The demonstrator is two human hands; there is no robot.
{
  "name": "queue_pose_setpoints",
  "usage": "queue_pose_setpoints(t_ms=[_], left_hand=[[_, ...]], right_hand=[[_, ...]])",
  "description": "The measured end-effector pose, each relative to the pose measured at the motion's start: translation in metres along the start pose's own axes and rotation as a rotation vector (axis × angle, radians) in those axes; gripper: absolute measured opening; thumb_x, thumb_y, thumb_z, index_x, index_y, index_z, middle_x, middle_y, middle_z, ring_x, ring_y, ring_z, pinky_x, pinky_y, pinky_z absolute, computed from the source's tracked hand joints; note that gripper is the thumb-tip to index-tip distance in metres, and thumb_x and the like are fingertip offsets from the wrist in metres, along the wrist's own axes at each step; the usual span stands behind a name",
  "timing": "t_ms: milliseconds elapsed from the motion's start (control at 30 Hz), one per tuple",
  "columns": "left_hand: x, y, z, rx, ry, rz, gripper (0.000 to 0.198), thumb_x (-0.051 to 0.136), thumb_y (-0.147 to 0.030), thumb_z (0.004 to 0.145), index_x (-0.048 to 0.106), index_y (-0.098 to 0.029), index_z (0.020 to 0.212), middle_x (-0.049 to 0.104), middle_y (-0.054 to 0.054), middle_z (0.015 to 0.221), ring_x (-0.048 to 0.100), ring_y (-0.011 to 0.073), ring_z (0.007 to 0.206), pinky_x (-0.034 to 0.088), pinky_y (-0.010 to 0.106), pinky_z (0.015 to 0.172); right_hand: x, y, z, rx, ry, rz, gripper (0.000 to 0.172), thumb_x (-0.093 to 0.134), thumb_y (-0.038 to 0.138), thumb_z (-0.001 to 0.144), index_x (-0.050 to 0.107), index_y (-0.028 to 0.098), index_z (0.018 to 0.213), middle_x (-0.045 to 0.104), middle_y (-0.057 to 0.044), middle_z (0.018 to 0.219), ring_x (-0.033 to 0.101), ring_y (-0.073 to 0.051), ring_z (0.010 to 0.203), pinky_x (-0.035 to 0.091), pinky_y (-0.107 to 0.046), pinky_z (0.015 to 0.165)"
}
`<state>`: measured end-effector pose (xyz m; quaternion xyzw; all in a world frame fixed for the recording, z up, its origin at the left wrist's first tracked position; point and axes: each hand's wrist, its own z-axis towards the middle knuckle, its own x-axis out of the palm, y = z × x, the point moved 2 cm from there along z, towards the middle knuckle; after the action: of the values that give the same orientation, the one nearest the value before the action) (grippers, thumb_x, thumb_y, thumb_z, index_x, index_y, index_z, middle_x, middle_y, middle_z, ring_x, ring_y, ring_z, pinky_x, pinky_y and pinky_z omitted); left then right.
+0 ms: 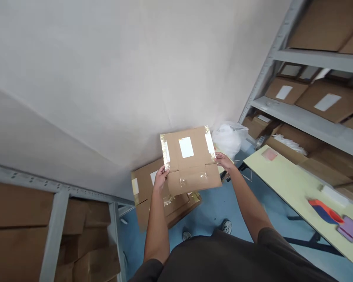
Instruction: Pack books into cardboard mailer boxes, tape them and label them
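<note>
Soft, even light washed the pale wall (120, 78), while tape (162, 141) on the cardboard (191, 162) glinted near center. Boxes (97, 264) at lower left sat in shade. Wide-angle stretch skewed the edges; blur softened the right side.

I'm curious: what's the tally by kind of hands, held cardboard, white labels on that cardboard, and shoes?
Held cardboard: 1
Left hand and right hand: 2
White labels: 3
Shoes: 2
Total: 8
</note>
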<state>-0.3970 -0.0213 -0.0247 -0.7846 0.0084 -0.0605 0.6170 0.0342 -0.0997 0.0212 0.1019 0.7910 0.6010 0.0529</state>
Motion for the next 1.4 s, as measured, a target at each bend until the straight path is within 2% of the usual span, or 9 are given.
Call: queue_pose_setpoints(t_ms=[167,433,533,667,900,1067,1200,1300,1400], left_hand=[[0.135,-0.013,0.029,0.023,0.142,0.002,0.079,0.093,-0.051,0.068,0.069,-0.022,0.138,0.078,0.010,0.118,0.072,0.0233,0.099,0.055,0.031,0.080],[0.408,0.005,0.045,-0.024,0.492,0.053,0.067,0.092,-0.049,0.070,0.071,-0.024,0.128,0.077,0.009,0.116,0.071,0.0234,0.099,0.054,0.030,0.077],[0.496,0.019,0.039,-0.064,0.615,0.111,0.067,0.090,-0.047,0.071,0.070,-0.024,0.130,0.076,0.007,0.107,0.070,0.0206,0.092,0.053,0.028,0.075],[0.588,0.034,0.040,-0.114,0.753,0.168,0.072,0.089,-0.047,0.070,0.068,-0.022,0.134,0.074,0.006,0.103,0.070,0.0199,0.089,0.052,0.028,0.074],[0.698,0.040,0.080,-0.187,0.929,0.180,0.078,0.093,-0.047,0.063,0.068,-0.020,0.132,0.077,0.007,0.104,0.072,0.0218,0.089,0.053,0.028,0.071],[0.749,0.015,0.128,-0.191,1.155,0.200,0.064,0.096,-0.043,0.060,0.073,-0.019,0.114,0.079,0.010,0.104,0.075,0.0246,0.091,0.057,0.030,0.072],[0.785,-0.005,0.155,-0.209,1.228,0.256,0.050,0.095,-0.036,0.057,0.070,-0.020,0.098,0.079,0.005,0.094,0.075,0.0229,0.082,0.059,0.029,0.067],[0.817,-0.005,0.140,-0.254,1.157,0.250,0.047,0.090,-0.032,0.059,0.065,-0.021,0.098,0.077,0.002,0.084,0.072,0.0194,0.072,0.058,0.028,0.063],[0.850,0.014,0.093,-0.276,1.047,0.250,0.044,0.085,-0.028,0.063,0.063,-0.022,0.101,0.075,0.001,0.081,0.071,0.0173,0.069,0.057,0.027,0.062]], right_hand=[[-0.123,0.006,-0.028,-0.057,-0.130,0.152,0.050,0.092,0.039,0.060,0.067,0.027,0.101,0.076,-0.003,0.096,0.070,-0.023,0.088,0.056,-0.032,0.073],[-0.349,-0.008,-0.118,-0.093,-0.465,0.272,0.048,0.093,0.035,0.056,0.067,0.027,0.097,0.072,0.000,0.088,0.065,-0.022,0.088,0.054,-0.033,0.074],[-0.411,-0.023,-0.159,-0.086,-0.606,0.301,0.048,0.091,0.037,0.057,0.066,0.027,0.098,0.071,0.000,0.087,0.065,-0.022,0.087,0.052,-0.034,0.074],[-0.466,-0.044,-0.195,-0.065,-0.764,0.332,0.048,0.088,0.037,0.058,0.066,0.027,0.099,0.069,0.002,0.083,0.064,-0.021,0.085,0.051,-0.034,0.075],[-0.522,-0.061,-0.184,-0.056,-0.937,0.329,0.046,0.086,0.037,0.059,0.067,0.027,0.100,0.074,-0.002,0.089,0.067,-0.024,0.089,0.050,-0.033,0.075],[-0.550,-0.062,-0.149,0.016,-1.085,0.300,0.045,0.085,0.037,0.060,0.069,0.026,0.101,0.074,-0.003,0.087,0.068,-0.024,0.086,0.053,-0.036,0.076],[-0.565,-0.064,-0.113,0.105,-1.144,0.260,0.039,0.087,0.033,0.060,0.070,0.025,0.094,0.072,-0.003,0.080,0.068,-0.024,0.080,0.054,-0.037,0.073],[-0.567,-0.070,-0.091,0.201,-1.134,0.180,0.038,0.085,0.029,0.062,0.072,0.024,0.097,0.075,-0.006,0.085,0.071,-0.027,0.085,0.057,-0.039,0.076],[-0.557,-0.080,-0.090,0.321,-1.147,0.066,0.051,0.079,0.021,0.065,0.075,0.023,0.116,0.079,-0.013,0.110,0.073,-0.030,0.100,0.059,-0.041,0.086]])
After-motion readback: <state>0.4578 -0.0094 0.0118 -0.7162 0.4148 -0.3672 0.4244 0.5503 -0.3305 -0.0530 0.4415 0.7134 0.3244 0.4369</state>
